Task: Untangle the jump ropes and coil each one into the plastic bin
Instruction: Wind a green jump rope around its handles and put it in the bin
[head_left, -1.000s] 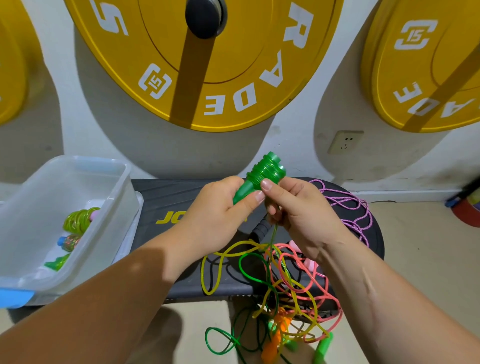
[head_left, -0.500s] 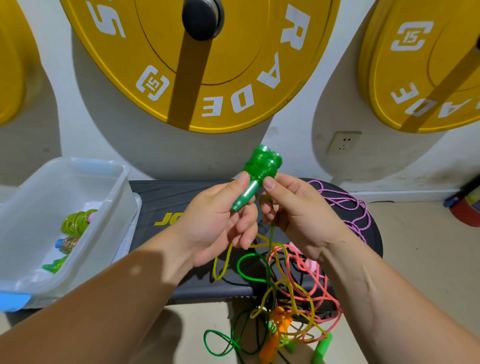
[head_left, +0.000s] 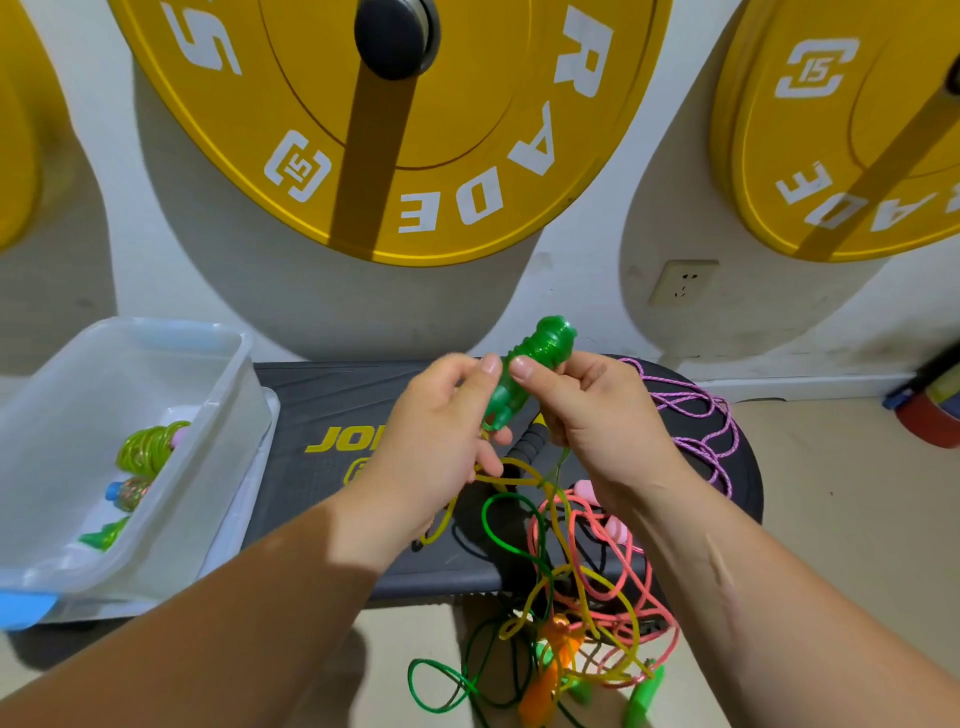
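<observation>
One green handle (head_left: 546, 344) between fingers (head_left: 537, 382)

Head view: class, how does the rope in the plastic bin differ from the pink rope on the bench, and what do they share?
The bin rope is yellow-green; the pink rope is coral. The bin rope is wound in a coil; the pink rope sprawls in loops tangled with other cords. The bin rope lies inside the plastic bin; the pink rope on the bench. Both are glossy cords.
</observation>
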